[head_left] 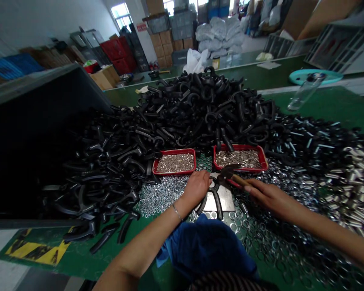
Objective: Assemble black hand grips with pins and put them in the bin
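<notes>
My left hand [196,187] rests closed on a black curved plastic part [211,199] that lies on a small metal plate [223,198]. My right hand [265,195] grips the wooden handle of a hammer [234,176], its head over the plate just right of my left hand. Two red trays stand just beyond the hands: the left red tray [154,165] and the right red tray [263,161], both full of small metal pins.
A big heap of black plastic handles [194,109] covers the green table [327,105] behind and to the left. Silver nuts [157,196] and washers [269,238] lie around the plate. A dark bin [33,133] stands left; a clear bottle [305,93] lies far right.
</notes>
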Tool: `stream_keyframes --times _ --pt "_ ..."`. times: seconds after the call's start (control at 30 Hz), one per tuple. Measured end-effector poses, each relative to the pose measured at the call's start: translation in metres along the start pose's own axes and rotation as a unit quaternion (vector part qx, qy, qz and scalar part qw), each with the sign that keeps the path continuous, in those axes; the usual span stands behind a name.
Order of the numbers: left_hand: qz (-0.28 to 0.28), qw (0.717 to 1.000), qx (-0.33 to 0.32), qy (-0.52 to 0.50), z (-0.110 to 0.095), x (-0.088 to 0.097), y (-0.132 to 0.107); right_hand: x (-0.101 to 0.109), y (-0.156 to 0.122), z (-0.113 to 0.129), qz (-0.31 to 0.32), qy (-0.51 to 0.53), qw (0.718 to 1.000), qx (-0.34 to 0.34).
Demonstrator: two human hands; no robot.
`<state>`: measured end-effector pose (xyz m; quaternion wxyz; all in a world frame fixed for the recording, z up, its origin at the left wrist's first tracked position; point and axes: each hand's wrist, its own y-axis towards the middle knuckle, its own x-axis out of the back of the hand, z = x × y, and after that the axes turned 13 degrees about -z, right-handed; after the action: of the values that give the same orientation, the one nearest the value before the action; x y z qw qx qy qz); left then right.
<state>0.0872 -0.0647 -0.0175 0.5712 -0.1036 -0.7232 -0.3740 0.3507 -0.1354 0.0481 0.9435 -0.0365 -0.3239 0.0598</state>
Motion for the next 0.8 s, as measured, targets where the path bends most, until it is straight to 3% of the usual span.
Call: stream_keyframes --times 0.07,0.17,0.27,0.37,0.47,0.53,0.67,0.8 --pt "-0.038 0.998 0.044 -0.030 -0.005 0.008 -0.013 0.001 0.001 0.012 -0.022 -0.035 0.999 0.031" --pt "-0.040 0.996 0.041 -0.067 -0.012 0.015 -0.037 -0.005 0.007 0.026 -0.077 -0.072 0.991 0.079" --pt "-0.022 0.997 0.017 -0.068 -0.017 0.014 -0.052 -0.018 0.024 0.028 -0.050 -0.155 0.982 0.096" --pt "-0.016 0.998 0.020 -0.057 -0.017 0.008 -0.056 -0.027 0.040 0.024 0.023 -0.170 0.980 0.103" --pt "-0.018 0.998 0.025 -0.057 -0.017 0.005 -0.054 -0.030 0.045 0.022 -0.022 -0.110 0.988 0.110" --pt "-0.017 0.998 0.030 -0.059 -0.018 0.005 -0.052 -0.030 0.045 0.020 -0.044 -0.128 0.985 0.105" --pt "-0.005 0.995 0.053 -0.082 -0.022 0.012 -0.051 -0.031 0.048 0.014 0.031 -0.166 0.982 0.087" --pt "-0.029 0.985 0.134 -0.101 -0.029 0.022 -0.057 -0.030 0.049 0.015 0.007 -0.138 0.986 0.089"
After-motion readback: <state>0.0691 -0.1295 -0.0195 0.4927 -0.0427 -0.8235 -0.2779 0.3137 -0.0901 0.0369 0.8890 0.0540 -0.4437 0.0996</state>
